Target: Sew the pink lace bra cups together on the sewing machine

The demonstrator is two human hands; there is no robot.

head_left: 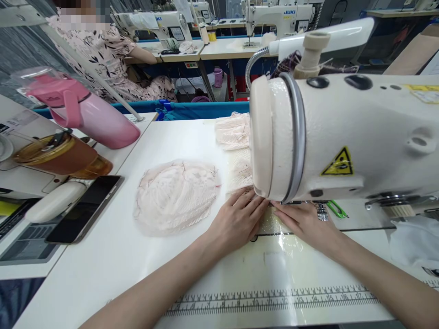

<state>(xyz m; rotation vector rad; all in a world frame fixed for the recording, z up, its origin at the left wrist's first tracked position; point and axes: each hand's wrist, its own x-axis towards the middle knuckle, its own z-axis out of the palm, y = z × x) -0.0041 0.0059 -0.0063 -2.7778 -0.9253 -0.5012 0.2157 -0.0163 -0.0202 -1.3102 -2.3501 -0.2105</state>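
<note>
Looking at a pale pink cloth strip point(233, 132) here, lying crinkled on the white table point(113, 278), with its right side hidden behind the head of the big sewing machine point(346, 123). Looks super light, soft and gauzy, so probably bunches up or snags if yanked. Doesn't look very slippery, with all that crinkle. Would take hold near the edge with flat fingertips, not by a pinch of one thin layer.

Seeing the left hand point(236, 219) laid palm down at the near end of the strip, fingers close together. Also seeing the right hand point(305, 224) just across from it, fingertips up under the machine head. Can't tell about the grip on either one, pinching or just pressing, thanks to that machine head.

Further out, spotting a rounded heap of similar cloth point(176, 196) to the left, just beside the strip. Past that, a black phone point(85, 210), an amber cup point(58, 157) and a pink bottle point(99, 119). Near the right hand, green snips point(338, 209). Along the front edge, a printed ruler point(274, 297).
</note>
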